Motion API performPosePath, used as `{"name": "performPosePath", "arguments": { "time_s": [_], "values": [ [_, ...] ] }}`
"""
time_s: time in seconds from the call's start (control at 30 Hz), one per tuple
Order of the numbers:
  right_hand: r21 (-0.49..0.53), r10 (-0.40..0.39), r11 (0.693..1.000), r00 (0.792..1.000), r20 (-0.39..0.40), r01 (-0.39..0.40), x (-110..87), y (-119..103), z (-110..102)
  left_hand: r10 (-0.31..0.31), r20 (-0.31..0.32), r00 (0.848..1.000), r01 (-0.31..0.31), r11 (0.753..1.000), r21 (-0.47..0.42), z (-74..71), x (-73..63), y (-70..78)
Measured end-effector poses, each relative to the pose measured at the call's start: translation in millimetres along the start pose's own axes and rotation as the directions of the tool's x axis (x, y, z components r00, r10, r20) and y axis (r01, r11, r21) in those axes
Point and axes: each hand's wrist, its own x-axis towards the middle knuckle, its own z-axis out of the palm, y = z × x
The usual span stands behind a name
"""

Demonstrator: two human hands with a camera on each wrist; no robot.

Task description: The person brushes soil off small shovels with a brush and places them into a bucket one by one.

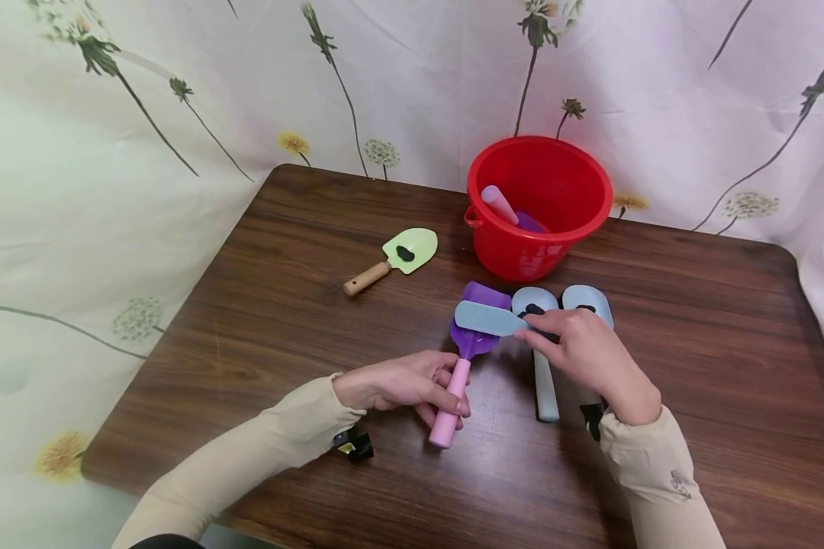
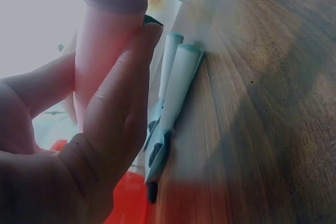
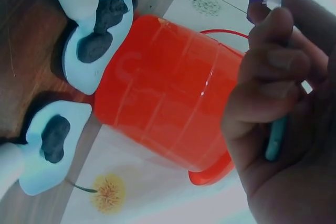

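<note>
My left hand [image 1: 408, 381] grips the pink handle [image 2: 100, 40] of a toy shovel with a purple scoop [image 1: 486, 293]. In my right hand [image 1: 584, 347] is a light blue brush [image 1: 484, 318], its flat head crossing over the purple scoop in the head view. Whitish bristles show beside the purple edge in the right wrist view, and the teal handle end sticks out below the curled fingers. Just beyond my right hand lie two pale blue shovels [image 3: 86, 69] [image 3: 34, 129], each with dark lumps in its scoop.
A red bucket [image 1: 539, 255] stands at the back, with a pink handle [image 1: 497, 202] and something purple inside. Left of it lies a light green trowel [image 1: 422, 242] with a wooden handle and a black lump on its blade. A floral cloth [image 1: 419, 91] hangs behind the brown table [image 1: 261, 305].
</note>
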Motion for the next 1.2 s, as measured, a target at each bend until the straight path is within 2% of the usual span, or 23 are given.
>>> {"name": "performPosePath", "arguments": {
  "time_s": [0.1, 0.27, 0.4, 0.53, 0.7, 0.83, 0.93, 1.07, 1.13, 1.2],
  "values": [
    [-0.04, -0.023, 0.999, 0.997, -0.076, 0.02, 1.3, 1.7, -0.9, -0.005, 0.008, 1.0, 0.005, 1.0, 0.002, 0.2, -0.9, -0.2],
    [-0.08, 0.016, 0.996, 0.989, -0.15, -0.028, 1.8, 4.3, -1.8, -0.018, 0.011, 1.0, 0.018, 1.0, -0.006, 0.6, -1.5, -0.6],
    [-0.101, 0.026, 0.994, 0.974, -0.223, -0.05, 2.1, 6.2, -0.3, -0.03, 0.018, 0.999, 0.03, 0.999, -0.015, 1.2, -1.9, -1.1],
    [-0.068, 0.038, 0.996, 0.963, -0.266, -0.058, 2.6, 5.5, -0.7, -0.033, 0.035, 0.999, 0.033, 0.999, -0.004, 2.1, -1.8, -2.3],
    [0.01, 0.062, 0.998, 0.965, -0.256, -0.062, 1.8, 4.4, -3.2, -0.025, 0.02, 0.999, 0.025, 1.0, 0.016, 2.0, -1.5, -3.4],
    [0.074, 0.024, 0.997, 0.985, -0.172, -0.011, -1.0, 3.1, -5.0, -0.007, 0.002, 1.0, 0.007, 1.0, 0.02, 0.5, -1.5, -3.0],
    [0.143, -0.003, 0.99, 1.0, -0.029, 0.007, -2.4, 0.4, -6.9, 0.001, -0.013, 1.0, 0.0, 1.0, 0.014, -0.1, -0.8, -1.7],
    [0.203, 0.013, 0.978, 0.986, 0.165, -0.047, -1.9, -4.7, -8.4, 0.002, -0.019, 1.0, -0.002, 1.0, 0.028, -0.1, 0.8, 0.8],
    [0.213, 0.02, 0.975, 0.977, 0.214, -0.067, -1.6, -6.0, -8.2, 0.0, -0.019, 1.0, 0.001, 0.999, 0.034, 0.1, 1.2, 1.7],
    [0.212, 0.02, 0.975, 0.973, 0.231, -0.07, -1.6, -5.9, -6.8, -0.001, -0.024, 1.0, 0.002, 0.999, 0.048, 0.4, 1.3, 1.8]
  ]
}}
